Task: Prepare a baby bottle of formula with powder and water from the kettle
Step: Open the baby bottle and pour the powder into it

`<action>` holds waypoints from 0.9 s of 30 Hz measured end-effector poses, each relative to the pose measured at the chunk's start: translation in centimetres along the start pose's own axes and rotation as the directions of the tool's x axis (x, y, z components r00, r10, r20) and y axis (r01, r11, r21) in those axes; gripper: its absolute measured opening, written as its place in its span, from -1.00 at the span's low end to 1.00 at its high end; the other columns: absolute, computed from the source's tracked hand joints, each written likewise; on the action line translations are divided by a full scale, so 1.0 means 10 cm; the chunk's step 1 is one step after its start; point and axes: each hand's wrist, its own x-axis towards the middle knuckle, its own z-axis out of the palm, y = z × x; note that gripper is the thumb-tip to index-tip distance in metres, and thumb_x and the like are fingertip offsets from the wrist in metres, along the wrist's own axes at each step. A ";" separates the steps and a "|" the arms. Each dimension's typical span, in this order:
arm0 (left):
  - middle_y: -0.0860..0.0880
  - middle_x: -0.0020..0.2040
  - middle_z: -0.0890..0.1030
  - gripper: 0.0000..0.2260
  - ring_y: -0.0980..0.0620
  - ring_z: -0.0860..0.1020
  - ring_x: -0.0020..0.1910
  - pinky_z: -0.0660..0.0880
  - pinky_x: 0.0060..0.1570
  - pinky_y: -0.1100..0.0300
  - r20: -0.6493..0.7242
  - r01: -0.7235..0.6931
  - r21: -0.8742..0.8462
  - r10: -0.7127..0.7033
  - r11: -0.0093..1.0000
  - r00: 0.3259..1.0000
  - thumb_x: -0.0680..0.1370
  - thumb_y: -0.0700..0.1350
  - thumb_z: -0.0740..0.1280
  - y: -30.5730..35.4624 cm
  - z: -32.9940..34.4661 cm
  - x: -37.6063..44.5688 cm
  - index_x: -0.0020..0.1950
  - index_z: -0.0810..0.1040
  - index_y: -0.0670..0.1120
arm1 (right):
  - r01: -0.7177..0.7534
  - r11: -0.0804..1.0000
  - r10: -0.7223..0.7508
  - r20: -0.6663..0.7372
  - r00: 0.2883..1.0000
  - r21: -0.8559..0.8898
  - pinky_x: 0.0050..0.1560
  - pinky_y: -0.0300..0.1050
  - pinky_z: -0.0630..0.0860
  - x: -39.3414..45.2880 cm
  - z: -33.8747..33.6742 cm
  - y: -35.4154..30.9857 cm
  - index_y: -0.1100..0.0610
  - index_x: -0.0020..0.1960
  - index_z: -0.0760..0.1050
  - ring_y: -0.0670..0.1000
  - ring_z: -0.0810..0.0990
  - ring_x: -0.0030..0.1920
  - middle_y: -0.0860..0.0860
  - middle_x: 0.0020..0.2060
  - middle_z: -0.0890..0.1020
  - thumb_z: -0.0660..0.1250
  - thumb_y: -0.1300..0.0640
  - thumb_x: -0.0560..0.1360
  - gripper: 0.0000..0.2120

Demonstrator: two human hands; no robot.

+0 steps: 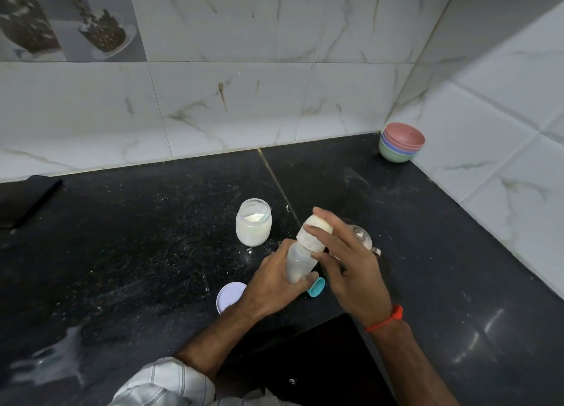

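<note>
A clear baby bottle [300, 260] with a white cap [314, 233] leans over the black counter. My left hand [271, 283] grips its lower body. My right hand [345, 259] has its fingers around the cap at the top. An open glass jar of white powder [253, 226] stands just left of the bottle, its white lid [229, 295] lying flat near my left wrist. A teal cap [316, 287] rests on the counter under the bottle. A kettle with a glass lid [361, 239] is mostly hidden behind my right hand.
Stacked coloured bowls [401, 143] sit in the back right corner against the tiled walls. A dark flat object [27, 199] lies at the far left. White powder is smeared on the counter at the front left [58, 363]. The counter's front edge [305, 329] runs below my wrists.
</note>
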 end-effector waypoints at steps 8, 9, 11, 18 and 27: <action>0.15 0.13 0.63 -0.51 0.12 0.63 0.11 0.63 0.08 -0.09 -0.017 0.009 0.014 -0.009 1.000 1.000 0.44 0.27 0.47 0.01 -0.03 -0.02 0.28 0.41 0.18 | -0.156 0.956 0.163 -0.009 0.987 0.247 0.38 0.02 0.50 -0.06 0.07 0.05 0.13 0.35 0.56 0.03 0.43 0.48 0.03 0.49 0.44 0.39 0.38 0.55 -0.60; 0.16 0.14 0.63 -0.50 0.11 0.63 0.13 0.62 0.10 -0.09 -0.019 0.012 0.020 -0.011 1.000 1.000 0.44 0.27 0.47 0.01 -0.03 -0.02 0.29 0.41 0.19 | -0.207 0.906 0.239 -0.043 0.970 0.369 0.35 0.05 0.51 -0.06 0.08 0.03 0.14 0.36 0.54 0.06 0.47 0.45 0.04 0.46 0.46 0.38 0.36 0.56 -0.60; 0.17 0.13 0.63 -0.51 0.14 0.62 0.12 0.61 0.12 -0.07 -0.033 0.016 0.033 -0.015 0.999 0.999 0.44 0.25 0.49 0.00 -0.06 -0.03 0.28 0.42 0.20 | -0.298 0.730 0.431 -0.076 0.899 0.615 0.29 0.03 0.56 -0.05 0.09 0.02 0.13 0.40 0.49 0.05 0.57 0.34 0.04 0.37 0.55 0.35 0.36 0.58 -0.59; 0.18 0.07 0.65 -0.54 0.16 0.63 0.07 0.62 0.08 -0.06 -0.140 0.083 0.061 -0.074 0.995 0.987 0.43 0.19 0.50 -0.15 -0.21 -0.18 0.25 0.44 0.18 | -0.497 0.149 0.739 0.238 0.630 0.855 0.08 0.01 0.66 -0.10 0.29 0.31 0.10 0.32 0.54 0.30 0.68 0.12 0.25 0.21 0.62 0.48 0.26 0.43 -0.54; 0.22 0.10 0.65 -0.57 0.22 0.63 0.07 0.63 0.08 -0.05 -0.281 0.191 0.053 -0.169 0.980 0.945 0.43 0.11 0.50 -0.34 -0.53 -0.39 0.24 0.45 0.19 | -0.479 0.818 0.554 0.213 0.805 -0.318 0.17 0.02 0.32 -0.03 0.98 0.76 -0.13 0.20 0.50 0.02 0.40 0.14 -0.13 0.12 0.50 0.35 -0.41 0.37 -0.48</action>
